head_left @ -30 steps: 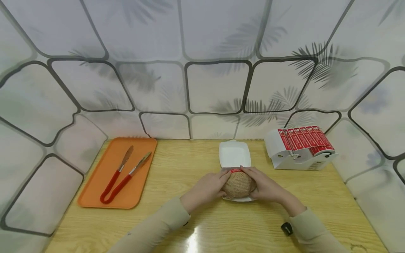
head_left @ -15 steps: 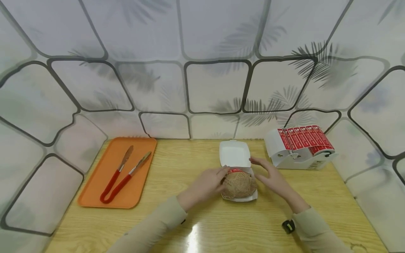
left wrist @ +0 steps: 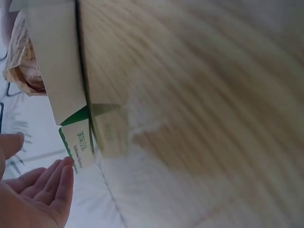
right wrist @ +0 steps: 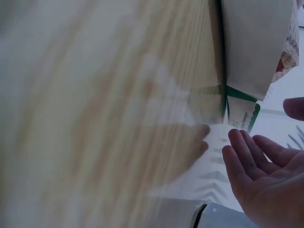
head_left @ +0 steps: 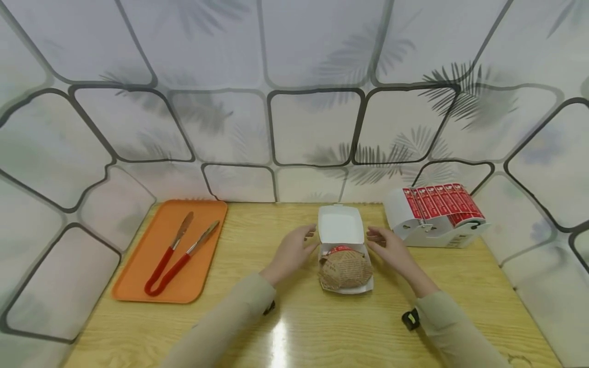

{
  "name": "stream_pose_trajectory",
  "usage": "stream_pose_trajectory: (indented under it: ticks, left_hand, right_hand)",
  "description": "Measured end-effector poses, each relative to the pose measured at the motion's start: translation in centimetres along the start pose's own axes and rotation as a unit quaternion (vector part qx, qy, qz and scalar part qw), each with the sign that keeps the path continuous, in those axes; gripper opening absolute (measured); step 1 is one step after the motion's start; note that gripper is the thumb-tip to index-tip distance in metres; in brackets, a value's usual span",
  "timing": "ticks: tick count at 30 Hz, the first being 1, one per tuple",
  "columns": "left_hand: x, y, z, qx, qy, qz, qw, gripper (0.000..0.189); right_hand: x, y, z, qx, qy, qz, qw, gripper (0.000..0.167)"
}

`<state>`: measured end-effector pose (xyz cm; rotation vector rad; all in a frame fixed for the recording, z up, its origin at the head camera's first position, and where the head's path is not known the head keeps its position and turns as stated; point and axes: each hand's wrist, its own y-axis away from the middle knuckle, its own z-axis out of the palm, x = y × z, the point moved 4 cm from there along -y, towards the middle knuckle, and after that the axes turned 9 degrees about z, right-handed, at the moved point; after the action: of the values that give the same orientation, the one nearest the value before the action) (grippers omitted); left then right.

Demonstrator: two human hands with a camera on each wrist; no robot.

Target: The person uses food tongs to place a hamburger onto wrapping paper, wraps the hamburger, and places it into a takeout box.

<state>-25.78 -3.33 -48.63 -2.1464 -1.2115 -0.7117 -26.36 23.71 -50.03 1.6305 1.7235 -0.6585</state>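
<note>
A burger in brown printed wrapping paper (head_left: 346,269) sits in the base of a white burger box (head_left: 341,225), whose lid stands open at the back. My left hand (head_left: 292,251) is just left of the box, fingers relaxed and holding nothing. On the other side, my right hand (head_left: 391,250) hovers by the lid's right edge with loosely bent fingers, also holding nothing. In the left wrist view the fingertips (left wrist: 68,162) are close to the box's green-edged flap (left wrist: 77,146); whether they touch it I cannot tell. The right wrist view shows the other green-edged flap (right wrist: 241,112) near the fingers.
To the left, an orange tray (head_left: 133,276) carries red-handled tongs (head_left: 177,260). A white carton rack (head_left: 432,237) with several red-and-white folded packages (head_left: 444,202) stands at the back right. A patterned curtain or wall (head_left: 317,128) rises behind the wooden table (head_left: 271,225).
Both hands have let go of the wrapped burger, the right one first. They have moved apart to either side of the box, leaving the burger in its base.
</note>
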Motion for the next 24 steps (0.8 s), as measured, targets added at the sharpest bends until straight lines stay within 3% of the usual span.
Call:
stream_pose_trajectory:
  ticks: [2, 5, 10, 15, 18, 24]
  left_hand:
    - [-0.8, -0.4, 0.2, 0.028, 0.066, -0.038, 0.9968, 0.046]
    - [-1.7, -0.8, 0.5, 0.054, 0.126, -0.074, 0.9878, 0.045]
    - [-2.6, -1.4, 1.1, 0.058, 0.193, -0.130, 0.9709, 0.045]
    - [-3.3, -2.1, 1.9, 0.063, 0.254, -0.158, 0.9522, 0.045]
    - [-3.1, -2.5, 2.3, 0.063, 0.256, -0.161, 0.9512, 0.042]
    - [-2.8, -2.8, 2.5, 0.054, 0.234, -0.157, 0.9579, 0.037]
  right_hand:
    - [0.0, -0.4, 0.2, -0.008, -0.007, 0.015, 0.9998, 0.051]
    - [0.0, -0.8, 0.6, -0.021, -0.015, 0.037, 0.9990, 0.051]
    - [0.2, -1.4, 1.1, -0.044, -0.052, 0.076, 0.9948, 0.053]
    - [0.5, -2.2, 1.5, -0.057, -0.103, 0.086, 0.9892, 0.053]
    - [0.7, -2.4, 1.7, -0.059, -0.108, 0.086, 0.9886, 0.051]
    - [0.7, -2.5, 1.6, -0.065, -0.108, 0.074, 0.9892, 0.049]
